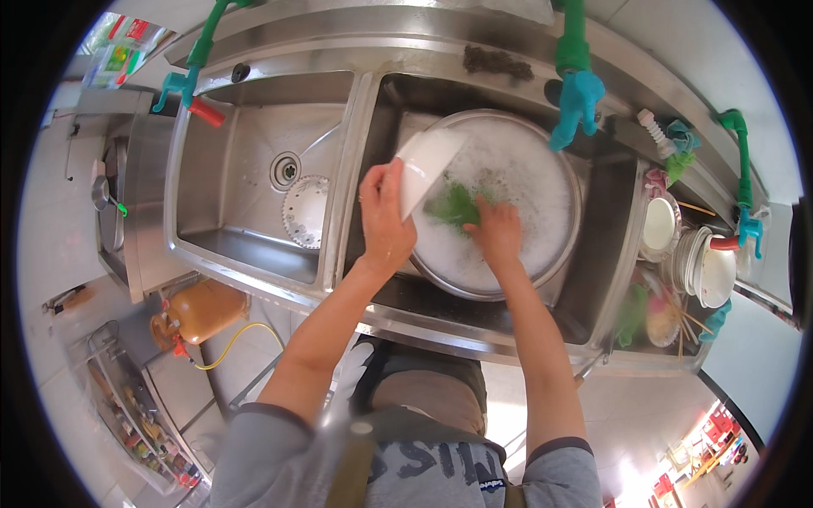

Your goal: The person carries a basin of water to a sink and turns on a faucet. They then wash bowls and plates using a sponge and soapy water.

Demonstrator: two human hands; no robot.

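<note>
My left hand grips a white dish by its near side, tilted on edge over a round metal basin. The basin stands in the middle sink compartment, full of cloudy water and white suds. At the suds, my right hand has its thumb and fingers on the edge of a green scrubbing cloth. That cloth is blurred and partly under foam, just below the dish. Foam hides some of my right fingertips.
The left compartment holds a patterned plate beside its drain. Stacked white dishes and chopsticks fill the right compartment. A blue tap overhangs the basin's far rim. Dark steel wool lies on the back ledge.
</note>
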